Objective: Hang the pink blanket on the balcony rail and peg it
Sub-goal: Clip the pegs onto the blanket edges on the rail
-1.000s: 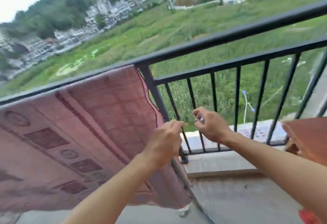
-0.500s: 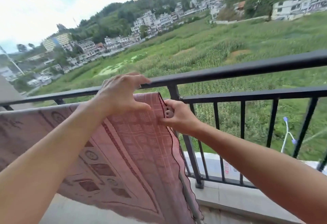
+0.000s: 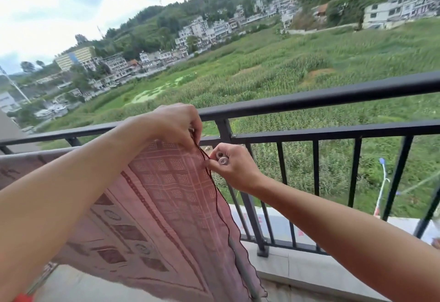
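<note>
Two bare forearms reach forward from the bottom corners. Between them hangs the pink blanket [image 3: 166,206], a thin woven cloth with a grid of dotted squares near its top, rows of darker rectangles and round medallions lower down, and a dark, wavy stitched hem along its right edge. It hangs down on the near side of the railing, and its top right corner is lifted off it.

The left hand [image 3: 171,123] comes down on that corner from above, its fingers pressed together and pinching the hem at the top. The right hand [image 3: 234,166] sits just beside the edge, lower down, thumb and forefinger pinching the dark hem while the other fingers curl around a peg [image 3: 222,158], a small pale piece showing two ring-shaped ends; its material is hard to tell.

Just behind the hands runs the balcony rail [image 3: 321,98], a smooth, rounded black metal bar over a second flat bar and slim square uprights set into a pale concrete ledge [image 3: 297,263].

Beyond lie rough green fields [image 3: 285,63], then pale blocky buildings [image 3: 202,30] under a wooded hill.
</note>
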A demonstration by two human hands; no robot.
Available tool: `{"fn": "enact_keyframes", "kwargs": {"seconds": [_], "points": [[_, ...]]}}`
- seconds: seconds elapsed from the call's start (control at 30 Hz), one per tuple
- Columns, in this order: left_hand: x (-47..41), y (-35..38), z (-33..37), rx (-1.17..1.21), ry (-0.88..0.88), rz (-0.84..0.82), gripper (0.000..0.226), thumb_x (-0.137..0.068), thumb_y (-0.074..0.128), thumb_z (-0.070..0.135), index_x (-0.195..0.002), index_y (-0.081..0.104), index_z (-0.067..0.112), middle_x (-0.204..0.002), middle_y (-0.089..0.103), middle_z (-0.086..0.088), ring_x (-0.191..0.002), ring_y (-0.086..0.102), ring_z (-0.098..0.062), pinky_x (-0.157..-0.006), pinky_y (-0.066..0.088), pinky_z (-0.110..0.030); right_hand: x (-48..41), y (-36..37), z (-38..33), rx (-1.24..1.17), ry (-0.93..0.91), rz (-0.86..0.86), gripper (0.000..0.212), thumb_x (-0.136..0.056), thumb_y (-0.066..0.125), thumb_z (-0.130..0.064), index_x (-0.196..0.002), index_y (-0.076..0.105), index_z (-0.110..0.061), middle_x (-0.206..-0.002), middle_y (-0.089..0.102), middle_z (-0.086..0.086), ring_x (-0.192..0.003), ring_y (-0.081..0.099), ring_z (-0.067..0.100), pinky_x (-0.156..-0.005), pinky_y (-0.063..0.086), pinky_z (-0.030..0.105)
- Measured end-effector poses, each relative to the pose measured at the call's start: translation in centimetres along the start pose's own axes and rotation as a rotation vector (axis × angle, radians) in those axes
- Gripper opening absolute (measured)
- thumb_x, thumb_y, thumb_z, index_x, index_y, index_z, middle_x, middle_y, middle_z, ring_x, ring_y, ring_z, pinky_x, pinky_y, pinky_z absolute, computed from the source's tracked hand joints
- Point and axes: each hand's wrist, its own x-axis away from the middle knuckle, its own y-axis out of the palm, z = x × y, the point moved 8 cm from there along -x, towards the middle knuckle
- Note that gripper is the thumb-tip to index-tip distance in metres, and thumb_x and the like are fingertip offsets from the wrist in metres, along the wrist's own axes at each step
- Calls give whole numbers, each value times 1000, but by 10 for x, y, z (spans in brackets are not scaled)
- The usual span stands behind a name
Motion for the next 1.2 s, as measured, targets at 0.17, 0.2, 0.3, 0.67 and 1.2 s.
{"fn": "enact_keyframes", "kwargs": {"seconds": [0.17, 0.2, 0.3, 0.67, 1.2], "points": [[1, 9, 4, 42, 69, -50, 15, -68, 84, 31, -69, 69, 31, -73, 64, 17, -74, 60, -6, -77, 55, -38, 25, -16, 35, -65, 183, -111, 29, -89, 65, -34, -110, 62, -14, -93, 63, -7, -82, 60, 6, -71, 48, 18], [0, 10, 6, 1, 76, -66, 17, -66, 85, 36, -72, 69, 32, -78, 64, 16, -76, 59, -5, -76, 54, -36, 29, -20, 39, -62, 203, -106, 24, -91, 63, -34, -105, 63, -14, -90, 64, -4, -79, 60, 9, -70, 49, 23], [-5, 16, 13, -172, 91, -115, 31, -59, 87, 50, -80, 70, 34, -87, 64, 17, -81, 56, -4, -68, 47, -27, 36, -28, 43, -37, 225, -106, 25, -92, 60, -42, -82, 60, -18, -75, 63, 0, -63, 57, 11, -64, 51, 32], [-9, 21, 19, -105, 232, -73, 23, -67, 85, 35, -85, 70, 31, -80, 67, 14, -81, 63, -8, -71, 52, -29, 49, -55, 37, -641, 283, 143, 41, -67, 77, -9, -103, 68, 6, -97, 73, 20, -83, 71, 24, -73, 60, 28], [-6, 19, 30, -267, 278, 40, 26, -74, 78, 29, -61, 58, 36, -68, 51, 23, -72, 47, -3, -68, 46, -28, 60, -54, 30, -513, 159, 243, 32, -66, 79, -25, -83, 72, 1, -76, 73, 8, -66, 67, 11, -61, 51, 18]]}}
